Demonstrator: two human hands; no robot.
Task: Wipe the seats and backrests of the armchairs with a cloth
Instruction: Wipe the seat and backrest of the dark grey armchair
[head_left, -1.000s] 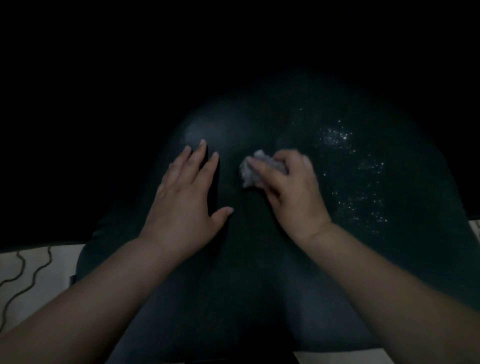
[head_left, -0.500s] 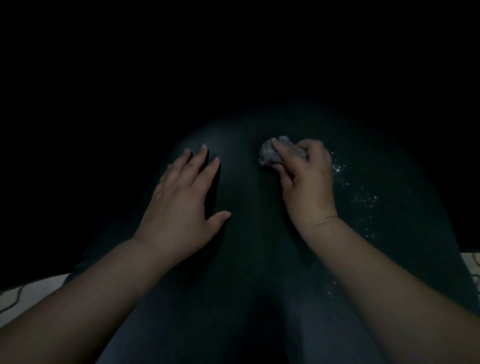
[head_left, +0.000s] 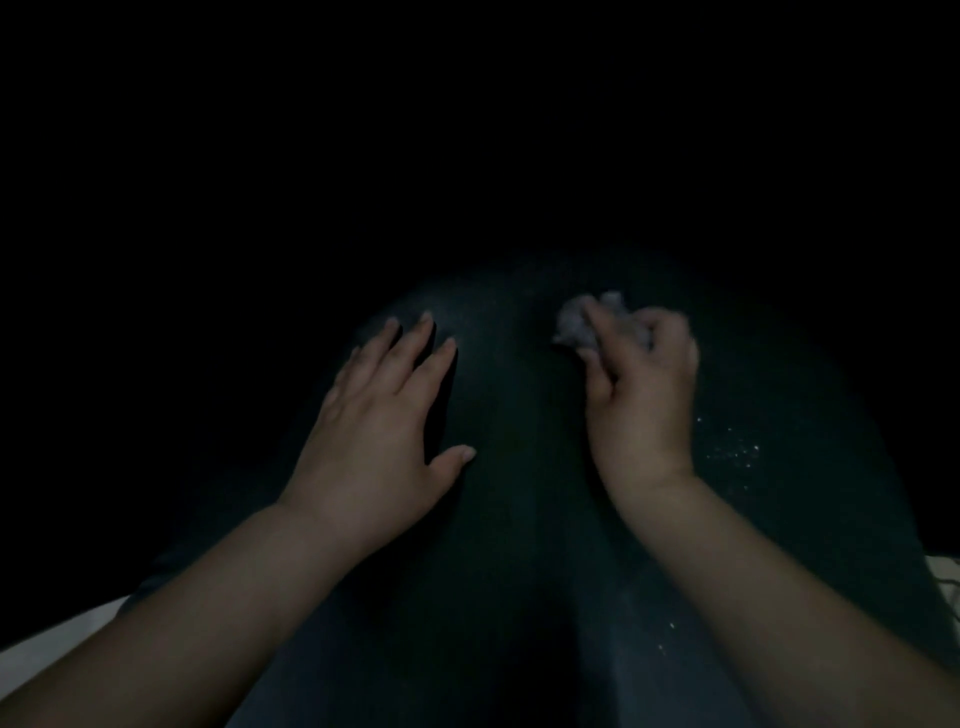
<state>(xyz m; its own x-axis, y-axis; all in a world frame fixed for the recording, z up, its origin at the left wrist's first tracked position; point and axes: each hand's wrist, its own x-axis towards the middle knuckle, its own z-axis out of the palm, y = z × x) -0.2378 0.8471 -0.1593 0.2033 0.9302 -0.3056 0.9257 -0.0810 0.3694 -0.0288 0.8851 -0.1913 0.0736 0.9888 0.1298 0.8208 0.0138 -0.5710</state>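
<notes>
Across the lower and middle field, a dark, rounded armchair surface (head_left: 519, 519) fills the view; whether it is seat or backrest cannot be told in the dim light. Its covering looks smooth and faintly glossy, domed at the far edge, with a shallow crease running toward the viewer down the middle. A pale floor or covering (head_left: 31, 654), possibly patterned, shows at the lower corners. Beyond the chair all is black.

Left hand (head_left: 384, 431): flat on the upholstery left of the crease, fingers straight and slightly spread, thumb out to the side, holding nothing; it appears to brace the body. Right hand (head_left: 644, 395): right of the crease, fingers curled round a small, crumpled, pale grey cloth (head_left: 582, 322), which protrudes beyond the fingertips and lies against the surface near its far edge. The two hands lie well apart.

Scattered white specks (head_left: 732, 452), like dust or crumbs, lie just right of the right wrist, with a few more nearer the viewer.

Step in hand, as judged: wiping the upper middle zone of this surface. The next move likely calls for drawing the cloth rightward and toward the viewer over the speckled patch, with firm, even pressure, since a loosely bunched cloth may scatter rather than gather such fine grains.
</notes>
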